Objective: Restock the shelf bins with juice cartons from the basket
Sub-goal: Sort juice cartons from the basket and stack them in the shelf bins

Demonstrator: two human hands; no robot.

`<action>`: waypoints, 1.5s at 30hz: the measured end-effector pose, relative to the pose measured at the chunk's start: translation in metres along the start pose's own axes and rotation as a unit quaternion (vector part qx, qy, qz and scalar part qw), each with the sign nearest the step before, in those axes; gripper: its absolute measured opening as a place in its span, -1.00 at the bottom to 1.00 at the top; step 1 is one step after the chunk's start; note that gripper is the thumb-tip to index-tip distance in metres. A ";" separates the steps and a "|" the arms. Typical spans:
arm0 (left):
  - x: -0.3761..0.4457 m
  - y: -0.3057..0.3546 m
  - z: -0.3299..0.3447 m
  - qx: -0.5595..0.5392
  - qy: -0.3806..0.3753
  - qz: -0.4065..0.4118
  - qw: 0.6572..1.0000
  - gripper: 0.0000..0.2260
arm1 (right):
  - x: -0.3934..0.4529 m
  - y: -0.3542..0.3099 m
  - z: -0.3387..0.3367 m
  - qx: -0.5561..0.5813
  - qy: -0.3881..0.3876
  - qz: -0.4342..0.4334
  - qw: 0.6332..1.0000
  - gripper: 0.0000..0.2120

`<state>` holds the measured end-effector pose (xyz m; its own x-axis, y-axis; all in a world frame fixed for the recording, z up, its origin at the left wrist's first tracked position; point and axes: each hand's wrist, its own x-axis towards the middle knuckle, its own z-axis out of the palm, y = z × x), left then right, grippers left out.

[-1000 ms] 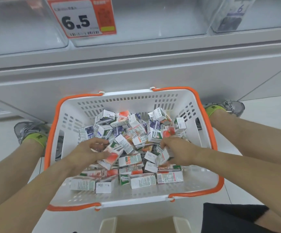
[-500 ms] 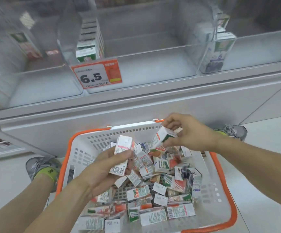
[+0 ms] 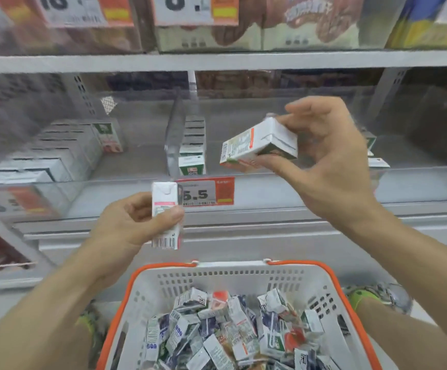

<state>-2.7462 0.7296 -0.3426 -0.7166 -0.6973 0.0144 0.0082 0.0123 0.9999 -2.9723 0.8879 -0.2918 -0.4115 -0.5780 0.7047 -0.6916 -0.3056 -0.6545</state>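
Head view, facing the shelf. Left hand (image 3: 129,222): fingers and thumb curled round a white carton with a pink band (image 3: 165,214), held upright in front of the shelf edge, barcode at its lower end, just left of the red-and-white price tag (image 3: 206,192) reading "6.5" in part. Right hand (image 3: 329,161): raised higher, thumb below and fingers above pinching a second carton with orange trim (image 3: 257,145), tilted on its side at the front lip of the middle shelf bin (image 3: 284,180). Middle bin: clear-walled, holding one row of green-labelled cartons (image 3: 192,148) against its left divider, rest of its floor bare. Left bin (image 3: 11,190): several rows of white cartons (image 3: 54,156), blurred. Below, between the forearms: white basket with orange rim (image 3: 163,267), heaped with loose small cartons (image 3: 230,329) in blue, green and red print, lying at all angles. Upper shelf: boxed goods (image 3: 257,22) and further price tags, blurred. Shoe with a yellow-green sock (image 3: 372,293) beside the basket's right wall.
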 end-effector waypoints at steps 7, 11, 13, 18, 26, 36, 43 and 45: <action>0.012 0.012 -0.010 -0.159 0.095 0.025 0.982 -0.19 | 0.043 0.017 0.063 -0.077 -0.093 0.015 0.993 -0.64; 0.009 0.019 -0.005 -0.272 0.066 -0.008 0.960 -0.57 | 0.052 0.031 0.086 -0.094 -0.141 0.051 0.984 -0.65; 0.008 0.020 -0.005 -0.286 0.051 -0.012 0.957 -0.58 | 0.055 0.035 0.096 -0.103 -0.154 0.076 0.980 -0.67; 0.005 0.017 -0.008 -0.273 0.040 -0.029 0.961 -0.59 | 0.055 0.030 0.112 -0.181 -0.225 0.127 0.949 -0.80; 0.005 0.016 -0.007 -0.317 0.044 -0.055 0.946 -0.55 | 0.041 0.027 0.107 -0.251 -0.301 0.073 0.917 -0.70; -0.016 0.013 -0.032 -0.279 -0.132 -0.040 0.950 -0.48 | 0.031 -0.033 0.106 0.094 -0.321 0.194 0.922 -0.66; -0.030 0.020 -0.085 0.059 -0.011 0.057 0.997 0.35 | 0.046 -0.056 0.152 0.226 -0.413 0.117 0.875 -0.66; -0.024 0.022 -0.092 -0.071 0.100 0.045 0.991 -0.12 | 0.056 -0.057 0.167 0.198 -0.387 0.099 0.895 -0.64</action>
<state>-2.6649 0.6809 -0.3211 -0.5564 -0.8261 0.0894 0.1739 -0.0105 0.9847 -2.8573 0.7463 -0.2607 0.1373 -0.9548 0.2636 -0.3220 -0.2947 -0.8997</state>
